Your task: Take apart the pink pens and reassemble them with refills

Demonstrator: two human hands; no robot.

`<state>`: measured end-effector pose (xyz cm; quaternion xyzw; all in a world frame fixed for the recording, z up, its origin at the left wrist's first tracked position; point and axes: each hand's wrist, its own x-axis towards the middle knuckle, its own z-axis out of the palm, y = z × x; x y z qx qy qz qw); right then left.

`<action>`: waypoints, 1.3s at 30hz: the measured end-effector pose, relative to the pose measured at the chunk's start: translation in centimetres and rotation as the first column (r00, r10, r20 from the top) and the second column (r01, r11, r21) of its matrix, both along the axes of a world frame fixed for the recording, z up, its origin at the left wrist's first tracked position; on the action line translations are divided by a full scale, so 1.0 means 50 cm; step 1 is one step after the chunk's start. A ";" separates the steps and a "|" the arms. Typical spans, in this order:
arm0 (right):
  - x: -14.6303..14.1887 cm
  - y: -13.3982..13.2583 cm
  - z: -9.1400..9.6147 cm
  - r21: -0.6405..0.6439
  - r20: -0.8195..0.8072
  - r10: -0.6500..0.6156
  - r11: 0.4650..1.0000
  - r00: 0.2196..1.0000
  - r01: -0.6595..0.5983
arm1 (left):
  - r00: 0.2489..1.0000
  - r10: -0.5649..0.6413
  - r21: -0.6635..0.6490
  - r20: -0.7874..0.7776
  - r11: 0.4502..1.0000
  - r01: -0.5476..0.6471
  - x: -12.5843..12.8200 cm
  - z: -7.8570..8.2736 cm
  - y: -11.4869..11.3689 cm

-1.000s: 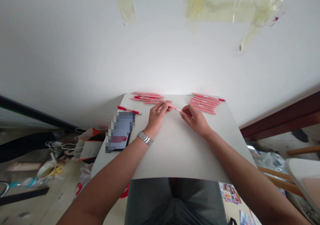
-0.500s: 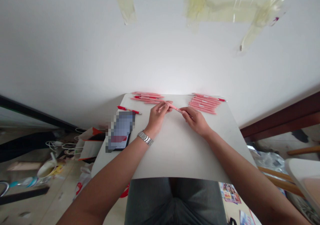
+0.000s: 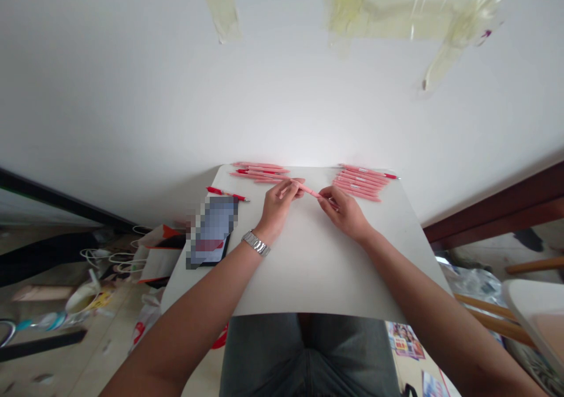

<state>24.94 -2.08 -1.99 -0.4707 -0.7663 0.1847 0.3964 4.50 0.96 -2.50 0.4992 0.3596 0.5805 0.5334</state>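
Both hands meet over the far middle of a white table (image 3: pixel 308 268), holding one pink pen (image 3: pixel 309 191) between them. My left hand (image 3: pixel 277 204), with a metal watch at the wrist, is closed around the pen's left end. My right hand (image 3: pixel 343 211) pinches the pen's right end with its fingertips. A group of several pink pens (image 3: pixel 259 172) lies at the far left of the table. Another row of several pink pens (image 3: pixel 359 182) lies at the far right, just beyond my right hand.
A red pen (image 3: pixel 227 194) lies at the table's left edge, beside a dark tablet (image 3: pixel 212 229). The white wall rises directly behind the table. Bags, cables and a cup clutter the floor at left; a wooden frame and a chair stand at right.
The hands barely moved. My right hand's fingers shifted slightly along the pen's tip, and the pen stays held between both hands.
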 end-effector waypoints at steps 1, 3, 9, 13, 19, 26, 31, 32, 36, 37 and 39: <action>0.000 0.000 -0.001 -0.003 0.001 -0.006 1.000 1.000 0.006 | 1.000 0.000 -0.003 0.001 1.000 0.000 0.000 0.000 0.000; 0.002 0.001 -0.004 -0.009 0.009 -0.017 1.000 1.000 0.017 | 1.000 0.001 -0.005 0.000 1.000 -0.001 0.001 0.000 0.000; 0.003 0.002 -0.007 -0.050 -0.005 -0.015 0.999 1.000 0.015 | 1.000 0.000 0.002 0.001 1.000 0.000 0.001 -0.002 0.000; 0.002 0.002 -0.007 -0.066 -0.023 -0.010 0.998 1.000 0.008 | 1.000 -0.003 0.004 -0.006 1.000 0.003 0.000 -0.001 0.000; 0.000 -0.001 0.002 -0.046 -0.022 0.002 0.999 1.000 -0.003 | 1.000 -0.001 0.003 -0.002 1.000 0.001 0.001 -0.001 0.000; 0.000 0.002 0.007 0.002 -0.004 0.031 1.000 1.000 -0.031 | 1.000 -0.004 0.008 0.000 1.000 0.004 0.001 -0.002 0.000; -0.002 0.001 0.008 0.022 0.000 0.035 0.999 0.999 -0.035 | 1.000 0.007 -0.002 -0.013 1.000 -0.007 0.001 0.001 -0.002; -0.002 0.001 0.009 0.023 0.002 0.031 0.999 1.000 -0.031 | 1.000 0.007 -0.003 -0.011 1.000 -0.007 0.001 0.001 -0.002; -0.002 -0.001 0.011 0.034 0.006 0.026 0.999 1.000 -0.027 | 1.000 0.007 -0.003 -0.001 1.000 -0.007 0.002 0.002 -0.002; -0.002 -0.001 0.011 0.040 0.007 0.028 0.999 1.000 -0.028 | 1.000 0.008 -0.004 -0.002 1.000 -0.008 0.002 0.003 -0.002; -0.002 0.000 0.011 0.048 0.007 0.030 0.998 1.000 -0.030 | 1.000 0.009 -0.007 -0.005 1.000 -0.009 0.001 0.004 -0.002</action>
